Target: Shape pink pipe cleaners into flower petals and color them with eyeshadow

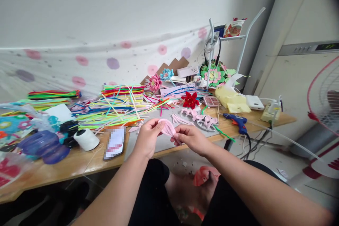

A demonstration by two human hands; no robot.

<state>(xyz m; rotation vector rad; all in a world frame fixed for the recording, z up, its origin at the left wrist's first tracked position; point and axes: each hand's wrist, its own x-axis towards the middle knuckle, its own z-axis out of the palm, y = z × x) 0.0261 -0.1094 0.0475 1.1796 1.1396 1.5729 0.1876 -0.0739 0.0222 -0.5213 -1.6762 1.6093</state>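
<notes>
a pale pink chenille petal (167, 127) is held up between both hands, just above the front part of a grey mat (161, 144) on the wooden table (76, 162). its upper left edge is pinched between the thumb and fingers of the left hand (147, 136), while its lower right end is gripped by the thumb and fingertips of the right hand (191, 138). behind the right hand, more pale pink shaped pieces (194, 115) are laid out beside a red flower (190, 99), and a green chenille stem (225, 134) is left jutting over the table edge. a blue glue gun (238, 122) is set farther right, well apart from the hands. to the left, a phone (116, 143) is placed near a white thread spool (86, 139), and behind these, multicoloured chenille stems (122, 107) are heaped. at the back, a pink flower (154, 83) and a blue flower (166, 74) are seen side by side
</notes>
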